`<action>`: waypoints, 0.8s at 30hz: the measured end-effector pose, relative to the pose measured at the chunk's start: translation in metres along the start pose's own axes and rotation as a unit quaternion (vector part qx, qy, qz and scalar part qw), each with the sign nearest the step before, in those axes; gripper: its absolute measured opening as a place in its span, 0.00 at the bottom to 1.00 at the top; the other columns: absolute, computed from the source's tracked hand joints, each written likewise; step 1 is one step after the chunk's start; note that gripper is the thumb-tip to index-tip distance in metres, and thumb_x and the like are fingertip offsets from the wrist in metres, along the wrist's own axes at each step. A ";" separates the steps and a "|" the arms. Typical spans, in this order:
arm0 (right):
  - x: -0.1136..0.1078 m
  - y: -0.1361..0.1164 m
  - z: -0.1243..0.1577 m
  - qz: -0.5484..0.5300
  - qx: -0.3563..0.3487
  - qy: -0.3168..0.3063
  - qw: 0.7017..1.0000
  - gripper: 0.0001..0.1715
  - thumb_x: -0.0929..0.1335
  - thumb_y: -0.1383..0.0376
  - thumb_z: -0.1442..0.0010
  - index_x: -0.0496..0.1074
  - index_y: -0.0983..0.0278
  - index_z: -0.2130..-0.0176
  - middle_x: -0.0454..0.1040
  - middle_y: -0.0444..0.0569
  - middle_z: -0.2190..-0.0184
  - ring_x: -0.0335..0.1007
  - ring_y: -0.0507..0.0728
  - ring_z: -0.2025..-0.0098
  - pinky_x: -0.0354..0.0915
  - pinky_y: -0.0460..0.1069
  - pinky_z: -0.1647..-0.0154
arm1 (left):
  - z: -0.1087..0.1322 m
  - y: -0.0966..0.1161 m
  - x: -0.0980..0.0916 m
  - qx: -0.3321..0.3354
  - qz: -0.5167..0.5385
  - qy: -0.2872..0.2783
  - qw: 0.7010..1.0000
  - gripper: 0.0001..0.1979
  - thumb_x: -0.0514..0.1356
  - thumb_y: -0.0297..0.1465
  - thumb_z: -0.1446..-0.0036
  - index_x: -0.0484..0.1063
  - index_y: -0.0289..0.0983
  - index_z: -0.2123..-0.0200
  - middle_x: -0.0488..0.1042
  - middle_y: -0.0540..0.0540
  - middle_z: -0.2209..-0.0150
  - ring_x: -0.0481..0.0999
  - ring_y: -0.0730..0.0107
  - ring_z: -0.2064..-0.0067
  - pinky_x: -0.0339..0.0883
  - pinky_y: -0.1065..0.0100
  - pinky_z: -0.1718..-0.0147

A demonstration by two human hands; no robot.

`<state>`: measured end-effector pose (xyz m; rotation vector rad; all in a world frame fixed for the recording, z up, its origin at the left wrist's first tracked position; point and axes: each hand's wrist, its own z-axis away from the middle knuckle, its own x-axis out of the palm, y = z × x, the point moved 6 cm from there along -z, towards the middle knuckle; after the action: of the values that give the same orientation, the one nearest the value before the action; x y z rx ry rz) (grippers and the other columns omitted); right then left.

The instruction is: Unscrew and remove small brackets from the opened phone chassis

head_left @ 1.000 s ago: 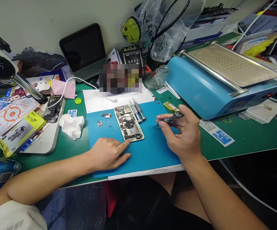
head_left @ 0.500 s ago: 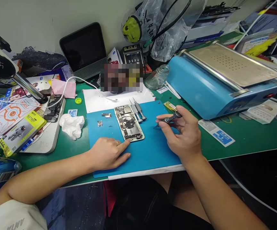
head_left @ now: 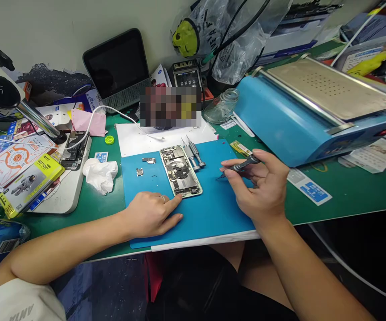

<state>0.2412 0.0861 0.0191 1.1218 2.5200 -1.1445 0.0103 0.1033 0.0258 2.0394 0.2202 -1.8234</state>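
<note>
An opened smartphone (head_left: 181, 171) lies on the blue mat (head_left: 206, 216), its inner parts facing up. My left hand (head_left: 151, 215) rests on the mat, index finger stretched out and its tip touching the phone's lower edge; the thumb is apart. To the right of the phone, my right hand (head_left: 261, 185) grips a dark screwdriver (head_left: 241, 165), whose thin tip points down left towards the mat; I cannot tell whether it touches. Two grey screwdrivers (head_left: 193, 154) lie just right of the phone. Small metal parts (head_left: 149, 160) and a little module (head_left: 140, 171) sit left of it.
A large blue machine with a metal plate (head_left: 280, 118) stands at the right. Behind the mat are a glass jar (head_left: 221, 107) and a dark-screened display (head_left: 117, 67). Crumpled tissue (head_left: 102, 174), a yellow battery box (head_left: 32, 183) and a white cable (head_left: 126, 117) lie at the left.
My right hand and the screwdriver appear slightly further right, along with the machine, as the view shifts a little. My left hand stays at the phone's lower edge.
</note>
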 end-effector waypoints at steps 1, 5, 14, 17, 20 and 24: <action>0.000 -0.001 0.000 -0.003 -0.003 0.000 1.000 0.37 0.72 0.68 0.38 0.58 0.50 0.36 0.81 0.48 0.55 0.83 0.58 0.61 0.82 0.54 0.64 | 0.000 0.000 0.000 0.000 -0.001 0.001 1.000 0.24 0.49 0.42 0.26 0.67 0.31 0.39 0.81 0.46 0.67 0.81 0.64 0.68 0.68 0.64 0.73; -0.001 -0.001 -0.001 -0.012 -0.003 0.004 1.000 0.37 0.72 0.68 0.38 0.58 0.50 0.36 0.81 0.47 0.55 0.83 0.58 0.61 0.81 0.54 0.65 | 0.000 0.000 0.000 -0.001 -0.002 -0.005 1.000 0.23 0.49 0.42 0.26 0.67 0.32 0.39 0.81 0.46 0.67 0.81 0.64 0.68 0.68 0.65 0.73; -0.002 -0.004 -0.001 -0.019 0.008 -0.001 1.000 0.37 0.73 0.69 0.38 0.59 0.49 0.36 0.81 0.47 0.55 0.83 0.58 0.59 0.81 0.54 0.64 | -0.002 0.001 0.002 -0.003 -0.001 -0.018 1.000 0.24 0.49 0.42 0.26 0.66 0.31 0.38 0.81 0.46 0.67 0.81 0.63 0.68 0.69 0.64 0.73; -0.001 -0.004 0.000 -0.021 0.012 -0.005 1.000 0.39 0.72 0.71 0.38 0.59 0.48 0.36 0.81 0.46 0.55 0.83 0.57 0.59 0.81 0.53 0.64 | -0.003 0.002 0.004 -0.006 0.007 -0.036 0.999 0.24 0.50 0.42 0.26 0.66 0.31 0.38 0.81 0.45 0.66 0.81 0.63 0.66 0.70 0.65 0.71; -0.002 -0.004 -0.002 -0.009 -0.029 0.004 1.000 0.42 0.74 0.72 0.42 0.59 0.49 0.35 0.80 0.46 0.58 0.83 0.57 0.63 0.80 0.52 0.69 | -0.003 0.002 0.005 -0.007 0.009 -0.043 0.999 0.25 0.50 0.42 0.26 0.65 0.30 0.37 0.81 0.43 0.64 0.82 0.62 0.65 0.70 0.65 0.70; -0.008 -0.018 -0.007 0.003 -0.092 0.044 0.995 0.46 0.76 0.74 0.45 0.61 0.46 0.35 0.76 0.46 0.55 0.83 0.57 0.66 0.81 0.51 0.72 | -0.002 0.002 0.006 -0.002 0.011 -0.035 0.999 0.25 0.50 0.42 0.26 0.66 0.29 0.38 0.82 0.42 0.64 0.82 0.61 0.65 0.70 0.64 0.71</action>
<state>0.2358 0.0785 0.0374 1.1554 2.6219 -0.8562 0.0140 0.1010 0.0205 1.9626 0.1817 -1.8760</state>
